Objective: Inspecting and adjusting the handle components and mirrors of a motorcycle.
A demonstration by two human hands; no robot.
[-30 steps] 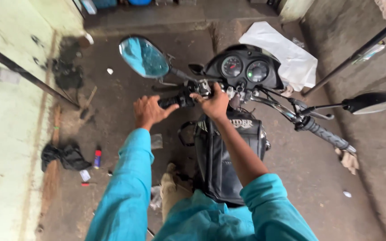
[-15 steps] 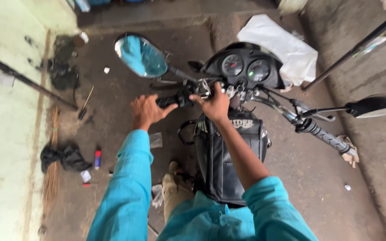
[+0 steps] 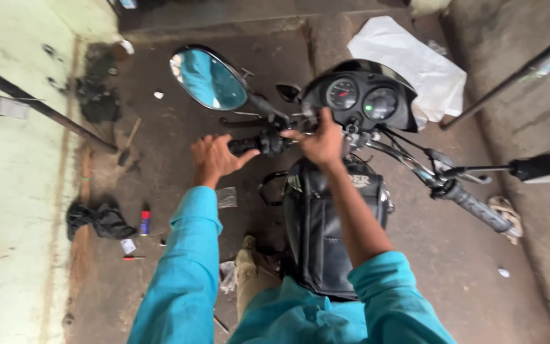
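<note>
I sit astride a black motorcycle with a padded tank cover [image 3: 326,236]. My left hand [image 3: 214,159] hovers at the outer end of the left handlebar grip [image 3: 244,146], fingers spread and thumb touching the grip. My right hand [image 3: 321,143] reaches across the tank and closes its fingers on the handlebar by the left switch housing [image 3: 274,141], just below the stem of the left mirror [image 3: 210,79]. Whether it pinches a small part there is hidden. Behind the hand sit two round gauges [image 3: 361,99]. Both sleeves are teal.
The right grip [image 3: 475,207] and right mirror [image 3: 545,167] stick out to the right. A white sheet [image 3: 415,64] lies ahead. On the floor to the left are a dark rag [image 3: 100,220], a small spray can [image 3: 144,223] and scraps. Metal rods [image 3: 39,105] slant on both sides.
My left hand has loosened from the grip and now has its fingers apart. My right hand has stayed by the switch housing. The view has shifted slightly, with the mirror now more central.
</note>
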